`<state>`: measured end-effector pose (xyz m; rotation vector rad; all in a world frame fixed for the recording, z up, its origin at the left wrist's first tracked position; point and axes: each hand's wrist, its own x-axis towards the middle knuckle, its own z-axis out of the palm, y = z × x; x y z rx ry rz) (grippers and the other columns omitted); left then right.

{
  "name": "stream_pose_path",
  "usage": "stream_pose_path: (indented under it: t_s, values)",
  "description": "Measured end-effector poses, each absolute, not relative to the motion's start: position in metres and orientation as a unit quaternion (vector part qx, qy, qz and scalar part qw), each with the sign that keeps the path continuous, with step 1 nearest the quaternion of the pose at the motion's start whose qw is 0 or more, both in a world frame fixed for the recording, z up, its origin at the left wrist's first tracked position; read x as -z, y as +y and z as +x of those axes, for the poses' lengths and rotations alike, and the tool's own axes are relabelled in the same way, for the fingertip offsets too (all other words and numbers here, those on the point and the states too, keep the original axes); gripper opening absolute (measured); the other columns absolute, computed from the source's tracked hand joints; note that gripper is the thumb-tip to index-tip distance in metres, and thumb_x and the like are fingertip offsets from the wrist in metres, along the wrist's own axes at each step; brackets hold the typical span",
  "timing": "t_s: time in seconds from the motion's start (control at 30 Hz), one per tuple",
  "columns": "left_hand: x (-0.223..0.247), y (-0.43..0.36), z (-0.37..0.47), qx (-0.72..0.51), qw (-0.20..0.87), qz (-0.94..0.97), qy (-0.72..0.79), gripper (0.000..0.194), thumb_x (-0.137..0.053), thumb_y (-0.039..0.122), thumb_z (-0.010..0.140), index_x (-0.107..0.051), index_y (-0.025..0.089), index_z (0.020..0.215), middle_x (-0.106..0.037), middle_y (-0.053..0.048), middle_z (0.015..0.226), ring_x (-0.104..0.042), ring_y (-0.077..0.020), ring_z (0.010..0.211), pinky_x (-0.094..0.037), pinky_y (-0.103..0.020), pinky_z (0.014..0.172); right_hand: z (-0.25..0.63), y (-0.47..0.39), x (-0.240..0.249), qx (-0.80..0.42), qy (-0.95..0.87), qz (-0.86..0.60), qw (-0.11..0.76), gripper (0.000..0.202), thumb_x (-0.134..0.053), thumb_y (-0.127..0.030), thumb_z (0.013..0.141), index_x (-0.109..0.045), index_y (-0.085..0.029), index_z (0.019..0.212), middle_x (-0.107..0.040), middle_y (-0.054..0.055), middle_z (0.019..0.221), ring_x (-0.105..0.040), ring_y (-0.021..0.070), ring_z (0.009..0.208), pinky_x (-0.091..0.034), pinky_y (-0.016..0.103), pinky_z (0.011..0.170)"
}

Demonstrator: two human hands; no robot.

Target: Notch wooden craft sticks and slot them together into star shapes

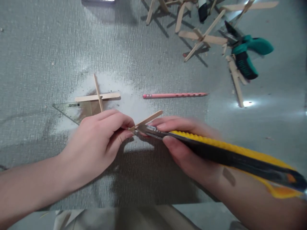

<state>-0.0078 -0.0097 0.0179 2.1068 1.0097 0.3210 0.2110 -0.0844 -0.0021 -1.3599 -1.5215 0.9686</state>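
Note:
My left hand (103, 137) pinches one end of a wooden craft stick (151, 117) over the table. In my right hand (189, 143) is a yellow and black utility knife (216, 151), its blade end touching the stick close to my left fingertips. The exact contact is partly hidden by fingers. Just beyond my left hand, two crossed craft sticks (110, 96) lie partly over a clear set square (72, 110). A pink pencil (172, 95) lies beyond the knife's tip, apart from both hands.
Teal-handled pliers (247, 54) lie at the right, beside loose stick pieces (236, 81). Several joined craft-stick crosses (203, 38) stand at the back right. A dark object (98, 1) is cut off at the top edge. The table's near edge (134, 206) runs along the bottom.

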Motion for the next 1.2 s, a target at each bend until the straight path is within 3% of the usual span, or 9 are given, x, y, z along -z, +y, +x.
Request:
stream_pose_path:
  t_s: [0.17,0.43,0.67,0.87,0.97,1.07,1.2]
  values:
    - [-0.019,-0.009,-0.009,-0.131,0.383,0.823,0.398,0.01,-0.06,0.019,0.097,-0.067,0.02,0.09,-0.07,0.003,0.083,-0.062,-0.0101,0.069,-0.042,-0.023,0.059,0.212,-0.083,-0.002,-0.391,-0.615,-0.514,0.453,0.021,-0.066,-0.016,0.094,-0.072,-0.03,0.108,-0.078,0.0,0.108,-0.075,0.0173,0.102,-0.062,0.032,0.094]
    - [-0.014,-0.01,-0.01,-0.145,0.386,0.821,0.395,0.009,-0.061,0.02,0.096,-0.067,0.02,0.09,-0.071,0.003,0.081,-0.061,-0.0098,0.067,-0.042,-0.023,0.057,0.21,-0.082,-0.003,-0.414,-0.608,-0.51,0.445,0.024,-0.067,-0.017,0.094,-0.073,-0.033,0.11,-0.078,-0.001,0.11,-0.074,0.0196,0.104,-0.061,0.037,0.098]
    - [-0.016,-0.008,-0.011,-0.149,0.397,0.82,0.384,0.01,-0.06,0.02,0.095,-0.067,0.019,0.088,-0.07,0.004,0.079,-0.062,-0.0102,0.067,-0.043,-0.022,0.059,0.215,-0.083,0.012,-0.558,-0.508,-0.438,0.488,0.016,-0.065,-0.03,0.098,-0.073,-0.034,0.111,-0.076,0.001,0.109,-0.074,0.0227,0.096,-0.064,0.042,0.085]
    - [-0.014,-0.008,-0.016,-0.182,0.407,0.817,0.365,0.009,-0.059,0.016,0.095,-0.064,0.021,0.102,-0.068,0.004,0.079,-0.062,-0.0103,0.067,-0.046,-0.022,0.062,0.221,-0.084,0.005,-0.533,-0.47,-0.44,0.549,0.017,-0.069,-0.038,0.092,-0.079,-0.03,0.103,-0.067,0.004,0.1,-0.066,0.0219,0.094,-0.058,0.04,0.088]
    - [-0.015,-0.008,-0.019,-0.195,0.421,0.819,0.338,0.012,-0.059,0.013,0.096,-0.064,0.022,0.102,-0.068,0.005,0.086,-0.063,-0.008,0.073,-0.047,-0.02,0.066,0.222,-0.082,-0.002,-0.551,-0.48,-0.45,0.514,0.025,-0.069,-0.046,0.089,-0.08,-0.031,0.104,-0.062,0.007,0.119,-0.062,0.0266,0.108,-0.054,0.046,0.097]
    - [-0.015,-0.006,-0.022,-0.208,0.424,0.826,0.307,0.018,-0.056,0.008,0.097,-0.065,0.023,0.102,-0.069,0.005,0.095,-0.065,-0.0064,0.082,-0.049,-0.017,0.073,0.226,-0.082,-0.002,-0.583,-0.533,-0.423,0.444,0.037,-0.063,-0.049,0.092,-0.075,-0.032,0.122,-0.057,0.008,0.139,-0.056,0.0319,0.125,-0.051,0.05,0.103]
    - [-0.016,-0.003,-0.024,-0.208,0.396,0.841,0.305,0.021,-0.057,0.006,0.096,-0.065,0.023,0.104,-0.07,0.005,0.098,-0.066,-0.0061,0.084,-0.049,-0.016,0.075,0.231,-0.08,0.004,-0.575,-0.589,-0.396,0.406,0.049,-0.057,-0.053,0.095,-0.066,-0.03,0.138,-0.065,0.01,0.132,-0.059,0.0312,0.122,-0.048,0.05,0.106]
